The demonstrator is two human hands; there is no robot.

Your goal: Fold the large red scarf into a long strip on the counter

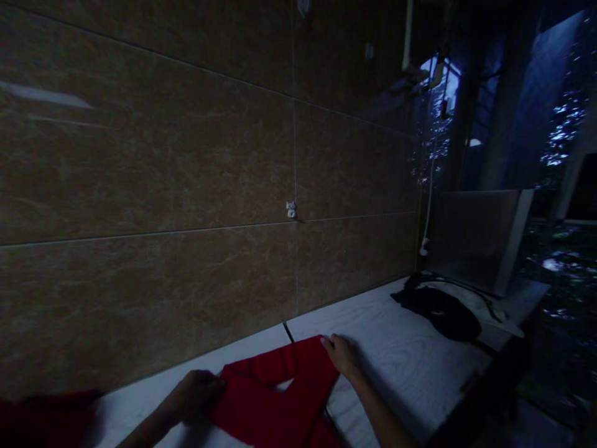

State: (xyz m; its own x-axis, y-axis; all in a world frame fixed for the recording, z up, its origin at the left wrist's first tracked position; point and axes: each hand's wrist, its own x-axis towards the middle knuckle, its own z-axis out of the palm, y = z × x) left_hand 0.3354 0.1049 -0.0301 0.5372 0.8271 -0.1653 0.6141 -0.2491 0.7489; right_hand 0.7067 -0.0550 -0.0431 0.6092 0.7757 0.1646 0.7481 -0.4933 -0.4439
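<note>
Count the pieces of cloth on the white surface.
3: a red cloth in the middle, a black cloth further right, and a red piece at the left edge, partly hidden.

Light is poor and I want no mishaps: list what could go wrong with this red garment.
Dim light may hide creases in the red garment. Its corner at the right hand lies near the dark seam in the table and might snag there. The left hand touches only one edge, so the cloth could slide.
</note>
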